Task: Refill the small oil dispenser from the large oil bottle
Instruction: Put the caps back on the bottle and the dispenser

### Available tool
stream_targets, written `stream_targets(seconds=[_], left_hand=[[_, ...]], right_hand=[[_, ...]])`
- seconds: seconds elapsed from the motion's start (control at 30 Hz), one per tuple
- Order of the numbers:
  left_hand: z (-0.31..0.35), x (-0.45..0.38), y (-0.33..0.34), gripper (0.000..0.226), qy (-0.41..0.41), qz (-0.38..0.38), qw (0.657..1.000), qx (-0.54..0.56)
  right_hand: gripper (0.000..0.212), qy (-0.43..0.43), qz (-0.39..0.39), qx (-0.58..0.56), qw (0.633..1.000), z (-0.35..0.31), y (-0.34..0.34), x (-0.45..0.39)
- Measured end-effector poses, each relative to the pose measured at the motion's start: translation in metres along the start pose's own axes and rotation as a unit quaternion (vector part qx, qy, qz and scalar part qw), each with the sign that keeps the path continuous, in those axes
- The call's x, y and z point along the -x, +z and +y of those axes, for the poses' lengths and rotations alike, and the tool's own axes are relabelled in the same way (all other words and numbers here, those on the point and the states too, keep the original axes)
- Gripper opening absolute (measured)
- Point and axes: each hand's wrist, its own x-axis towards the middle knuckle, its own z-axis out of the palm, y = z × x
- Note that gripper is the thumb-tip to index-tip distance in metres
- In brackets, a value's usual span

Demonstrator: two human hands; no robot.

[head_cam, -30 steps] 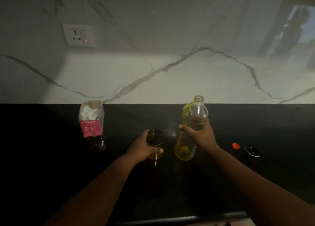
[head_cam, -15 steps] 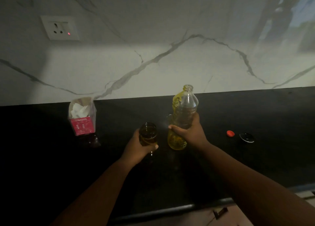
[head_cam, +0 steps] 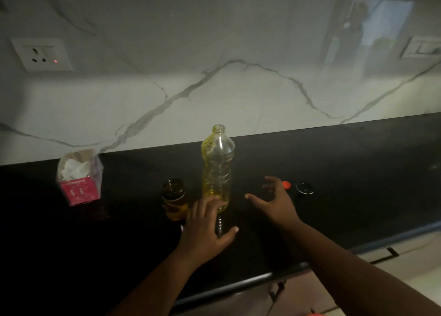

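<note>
The large clear oil bottle stands upright and uncapped on the black counter, with a little yellow oil at its bottom. To its left stands the small amber oil dispenser, open-topped and partly filled with oil. My left hand lies open at the bottle's base, fingertips touching its lower part. My right hand hovers open to the right of the bottle, fingers spread, holding nothing. An orange cap and a black lid lie just beyond it.
A pink carton with white paper inside stands at the left near the marble wall. A wall socket is at the upper left and a switch plate at the upper right. The counter's front edge runs below my arms.
My left hand let go of the dispenser and moved right to the bottle's base. My right hand released the bottle and opened toward the caps. The camera shifted.
</note>
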Motion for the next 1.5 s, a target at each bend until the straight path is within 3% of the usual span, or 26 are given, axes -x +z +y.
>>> stream_targets(seconds=[0.1,0.3,0.57,0.9,1.2,1.5], left_hand=[[0.027,-0.018,0.024,0.07,0.017,-0.073,0.997,-0.014],[0.079,-0.058,0.076,0.079,-0.029,-0.186,0.98,-0.058],[0.128,-0.091,0.126,0.089,-0.085,-0.241,0.96,-0.116],[0.117,-0.098,0.154,0.112,-0.128,-0.28,0.933,-0.185],[0.092,-0.1,0.164,0.129,-0.119,-0.332,0.916,-0.189],[0.088,-0.099,0.153,0.132,-0.09,-0.355,0.911,-0.191]], right_hand=[[0.066,-0.004,0.028,0.029,0.999,0.015,-0.028,0.006],[0.049,-0.009,0.066,0.096,0.993,0.052,-0.105,0.009],[0.055,0.019,0.021,0.111,0.993,0.097,-0.167,-0.01],[0.07,0.032,-0.076,0.147,0.986,0.111,-0.148,-0.031],[0.085,0.102,0.001,0.185,0.978,0.098,-0.119,-0.058],[0.075,0.124,0.031,0.168,0.977,0.089,-0.109,-0.066]])
